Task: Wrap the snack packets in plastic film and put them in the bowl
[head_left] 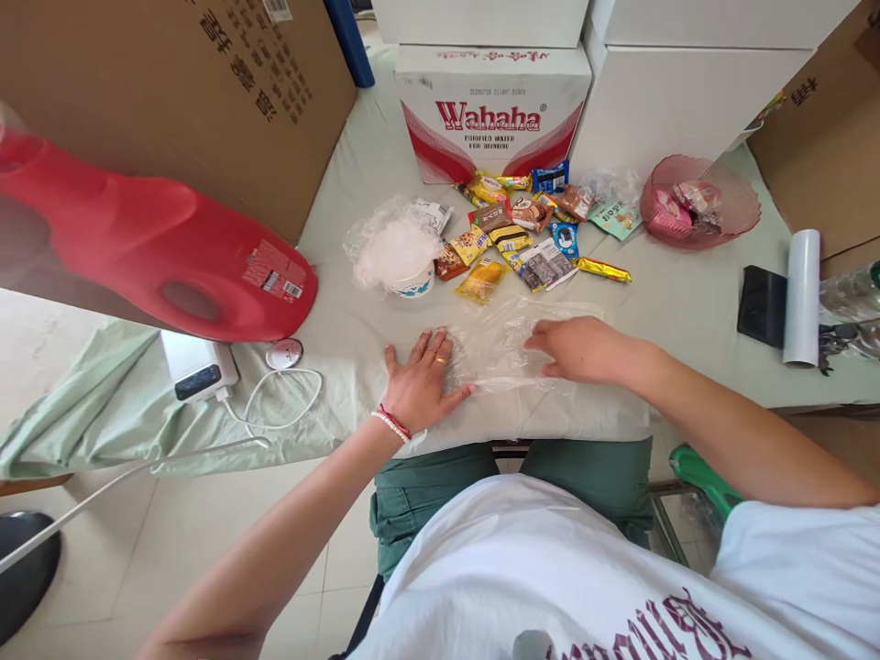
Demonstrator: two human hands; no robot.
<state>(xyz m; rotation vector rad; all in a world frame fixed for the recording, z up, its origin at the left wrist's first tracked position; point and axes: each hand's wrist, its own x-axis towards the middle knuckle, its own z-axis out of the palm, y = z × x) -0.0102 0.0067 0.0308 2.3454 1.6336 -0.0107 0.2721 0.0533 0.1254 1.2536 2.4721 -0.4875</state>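
A clear plastic bag (512,344) lies flat on the pale green cloth near the table's front edge. My left hand (421,378) rests flat on the bag's left end, fingers spread, a ring on one finger and a red-and-white bracelet at the wrist. My right hand (574,348) lies palm down on the bag's right part, fingers stretched toward the left. Neither hand grips anything. Behind the bag sits a heap of several wrapped snacks (522,229) in yellow, brown and blue packets.
A small white cup under crumpled clear plastic (402,257) stands left of the snacks. A pink mesh basket (739,206) with packets sits at the right, beside a white roll (802,295) and black wallet (762,305). Red jug (158,252), power bank (199,374), Wahaha box (491,115).
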